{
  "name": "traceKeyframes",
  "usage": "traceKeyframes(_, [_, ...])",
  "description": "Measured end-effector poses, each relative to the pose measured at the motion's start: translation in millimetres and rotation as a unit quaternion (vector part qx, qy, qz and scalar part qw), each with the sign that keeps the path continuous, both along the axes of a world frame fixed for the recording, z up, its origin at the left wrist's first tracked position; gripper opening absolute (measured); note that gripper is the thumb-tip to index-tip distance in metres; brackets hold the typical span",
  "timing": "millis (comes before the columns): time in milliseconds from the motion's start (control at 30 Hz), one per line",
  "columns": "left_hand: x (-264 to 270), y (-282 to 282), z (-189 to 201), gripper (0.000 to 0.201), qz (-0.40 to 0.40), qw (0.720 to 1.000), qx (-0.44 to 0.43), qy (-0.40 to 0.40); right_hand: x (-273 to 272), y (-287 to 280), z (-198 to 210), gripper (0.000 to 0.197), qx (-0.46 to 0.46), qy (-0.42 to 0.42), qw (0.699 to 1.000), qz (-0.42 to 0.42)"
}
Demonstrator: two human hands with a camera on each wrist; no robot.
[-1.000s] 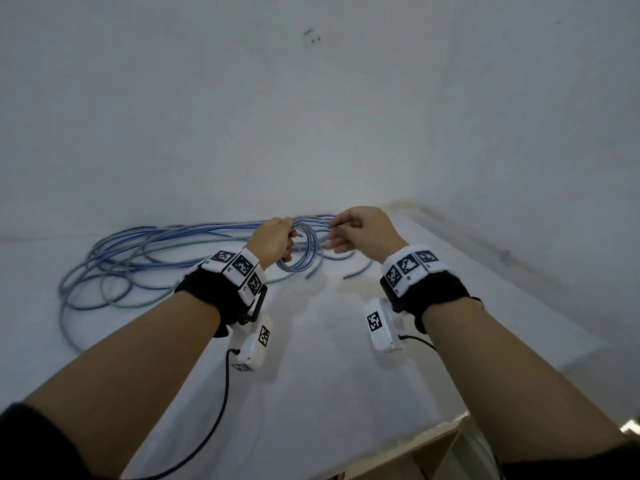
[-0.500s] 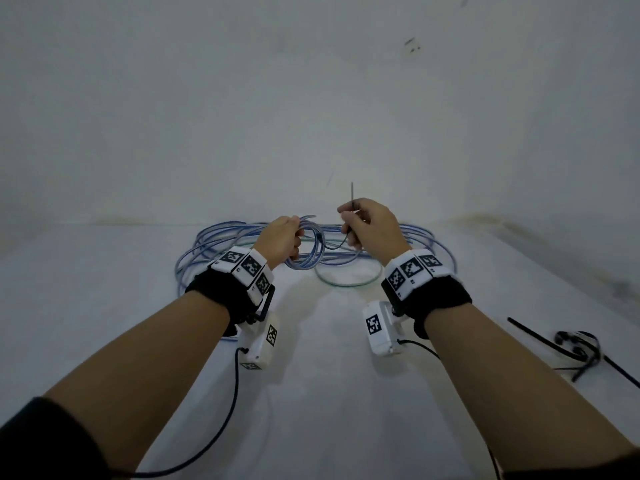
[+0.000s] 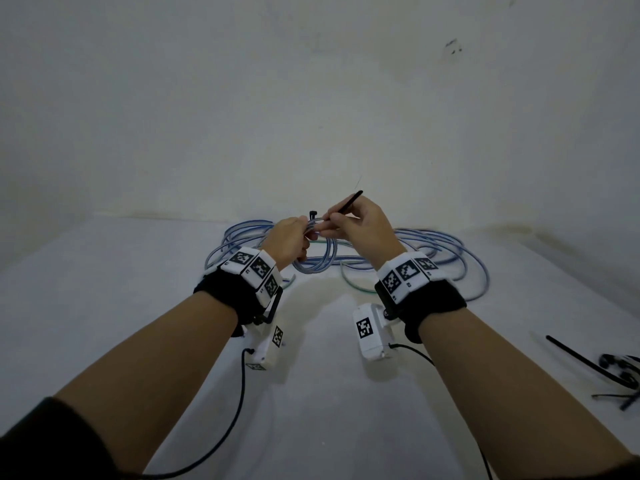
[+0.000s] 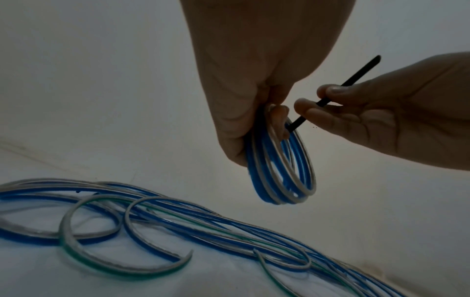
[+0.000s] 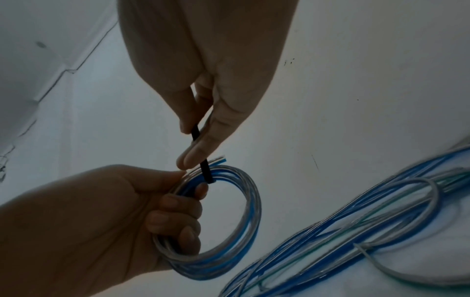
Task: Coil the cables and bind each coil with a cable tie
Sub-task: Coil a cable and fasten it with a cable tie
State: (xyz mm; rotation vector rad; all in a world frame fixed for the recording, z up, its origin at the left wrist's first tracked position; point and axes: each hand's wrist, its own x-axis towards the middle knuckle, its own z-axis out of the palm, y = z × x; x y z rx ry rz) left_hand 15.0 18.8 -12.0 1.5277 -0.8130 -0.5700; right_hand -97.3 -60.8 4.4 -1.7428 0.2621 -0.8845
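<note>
Coil of blue and clear cable hangs from my left hand, whose fingers are curled through the ring and clamp the turns together at the top. My right hand pinches a black cable tie between thumb and fingertips, just beside the left hand and touching the bundle. The tie's long axis runs from the coil up and away to my right. Its lower part goes around the turns where my left fingers hold them, and its head stands up above my left hand. I judge that the next move is to bring the free tail round to this head, so the right hand, which is nearer to the tail, must do it. The other cables lie loose on the white table behind, not yet coiled.
</note>
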Motion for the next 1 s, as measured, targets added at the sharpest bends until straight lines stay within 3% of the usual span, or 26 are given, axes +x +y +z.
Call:
traceKeyframes(233, [12,5,0,0.029,-0.010,0.998,0.023,-0.049,6,8,-4,0.013,0.048,-0.021,0.998,0.046])
traceKeyframes(367, [10,4,1,0.027,0.022,0.997,-0.015,-0.074,9,10,-4,0.031,0.059,-0.018,0.998,-0.003])
traceKeyframes(500, [11,2,-3,0.024,0.031,0.994,-0.054,-0.085,10,13,-3,0.007,0.080,-0.038,0.996,-0.017])
traceKeyframes(700, [11,1,0,0.024,0.075,0.987,-0.086,-0.115,12,18,-5,0.027,0.117,-0.035,0.992,-0.017])
traceKeyframes(867, [15,4,-2,0.020,0.087,0.984,-0.106,-0.117,11,21,-7,0.010,0.126,-0.026,0.992,-0.017])
traceKeyframes(1000, [14,5,-4,0.016,0.086,0.981,-0.107,-0.141,11,20,-6,0.016,0.133,-0.006,0.990,-0.034])
